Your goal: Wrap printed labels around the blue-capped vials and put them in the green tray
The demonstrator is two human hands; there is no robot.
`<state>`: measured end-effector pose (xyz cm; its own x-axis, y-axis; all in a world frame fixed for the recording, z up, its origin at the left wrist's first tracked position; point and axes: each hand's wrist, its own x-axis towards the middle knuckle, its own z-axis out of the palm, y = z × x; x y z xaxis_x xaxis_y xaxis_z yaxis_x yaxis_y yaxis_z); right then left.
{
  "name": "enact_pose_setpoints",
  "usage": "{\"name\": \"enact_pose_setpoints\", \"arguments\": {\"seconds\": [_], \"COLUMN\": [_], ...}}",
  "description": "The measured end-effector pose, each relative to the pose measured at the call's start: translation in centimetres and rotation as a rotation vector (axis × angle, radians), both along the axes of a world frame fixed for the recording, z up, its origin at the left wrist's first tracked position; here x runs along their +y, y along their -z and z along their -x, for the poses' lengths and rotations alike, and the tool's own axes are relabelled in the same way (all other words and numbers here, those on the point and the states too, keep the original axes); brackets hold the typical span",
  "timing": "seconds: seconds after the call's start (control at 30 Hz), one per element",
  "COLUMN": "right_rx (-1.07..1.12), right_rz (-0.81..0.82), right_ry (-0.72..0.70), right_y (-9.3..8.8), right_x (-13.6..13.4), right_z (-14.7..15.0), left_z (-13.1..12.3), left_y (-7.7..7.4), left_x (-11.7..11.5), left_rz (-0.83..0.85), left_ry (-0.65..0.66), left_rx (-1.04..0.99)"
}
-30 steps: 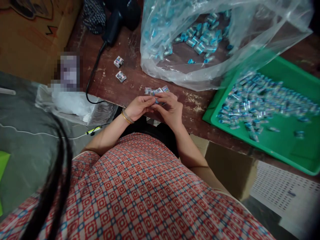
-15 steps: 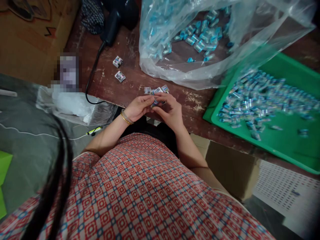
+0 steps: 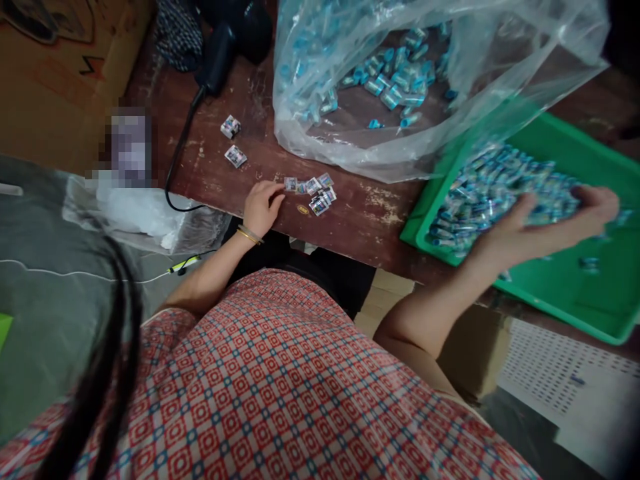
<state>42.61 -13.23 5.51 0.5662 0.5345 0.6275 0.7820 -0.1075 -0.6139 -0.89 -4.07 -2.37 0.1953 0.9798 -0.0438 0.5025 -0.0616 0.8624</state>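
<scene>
My left hand (image 3: 261, 208) rests on the brown tabletop, thumb and index finger apart, the index fingertip at the edge of a small printed label (image 3: 291, 184). Right beside it lies a loose cluster of similar labels (image 3: 323, 200), and a small yellow oval mark (image 3: 303, 209) shows on the wood. Over the green tray (image 3: 575, 293) my right hand (image 3: 545, 223) is stretched out, thumb and fingers spread wide and somewhat blurred. Under it lie many small clear vials (image 3: 480, 210) with blue ends, heaped in the tray; I see none held in the hand.
A clear plastic bag (image 3: 345, 157) of blue-capped vials (image 3: 393, 97) lies open at the back. Two small label stacks (image 3: 235, 156) sit left of it, near a black hair dryer (image 3: 220, 60) and its cord. A cardboard box (image 3: 65, 87) stands far left.
My hands have parted. The right one has moved from the labels over to the tray, its fingers opening; the left has shifted slightly left and lies on the table, the label cluster uncovered.
</scene>
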Motion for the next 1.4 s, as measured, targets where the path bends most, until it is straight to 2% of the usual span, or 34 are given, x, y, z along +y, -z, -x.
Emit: {"name": "enact_pose_setpoints", "arguments": {"seconds": [0.07, 0.17, 0.23, 0.3, 0.47, 0.53, 0.6, 0.8, 0.93, 1.0, 1.1, 1.2, 1.27, 1.4], "right_rx": [-0.153, -0.013, 0.093, 0.201, 0.633, 0.733, 0.765, 0.857, 0.727, 0.549, 0.253, 0.110, 0.051, 0.042], "right_rz": [0.071, 0.265, 0.324, 0.349, 0.470, 0.508, 0.509, 0.498, 0.502, 0.438, 0.355, 0.478, 0.572, 0.620], "right_ry": [-0.169, -0.495, -0.642, -0.751, -1.018, -1.085, -1.070, -0.975, -0.986, -0.904, -0.626, -0.359, -0.279, -0.289], "right_y": [0.7, 2.2, 3.0, 3.7, 4.6, 5.0, 5.3, 5.1, 4.8, 5.1, 6.3, 8.1, 9.1, 9.3], "right_x": [1.8, 6.1, 8.8, 10.5, 11.2, 11.0, 10.8, 9.9, 10.7, 13.2, 19.0, 24.7, 27.1, 29.0], "right_z": [3.0, 10.8, 15.3, 18.4, 22.9, 24.1, 24.8, 24.9, 23.2, 20.5, 14.4, 9.4, 7.8, 7.6], "left_z": [-0.8, -2.4, -3.0, -2.9, -1.5, -1.4, -1.5, -2.1, -2.1, -1.7, -1.1, -0.7, -0.5, -0.1], "left_y": [0.5, 0.5, 0.1, -0.6, -3.1, -4.0, -4.5, -4.0, -3.5, -3.3, -3.1, -3.1, -3.5, -4.4], "left_x": [1.1, 2.8, 3.6, 4.1, 3.1, 2.4, 2.0, 1.9, 2.2, 2.3, 2.4, 2.4, 2.3, 2.0], "left_rz": [-0.112, -0.090, -0.043, 0.026, 0.240, 0.248, 0.256, 0.413, 0.400, 0.415, 0.438, 0.411, 0.384, 0.392], "left_ry": [-0.011, -0.045, -0.063, -0.077, -0.147, -0.172, -0.173, -0.102, -0.128, -0.144, -0.160, -0.159, -0.149, -0.120], "left_rx": [0.113, 0.133, 0.087, -0.019, -0.448, -0.492, -0.503, -0.560, -0.571, -0.571, -0.573, -0.569, -0.544, -0.523]}}
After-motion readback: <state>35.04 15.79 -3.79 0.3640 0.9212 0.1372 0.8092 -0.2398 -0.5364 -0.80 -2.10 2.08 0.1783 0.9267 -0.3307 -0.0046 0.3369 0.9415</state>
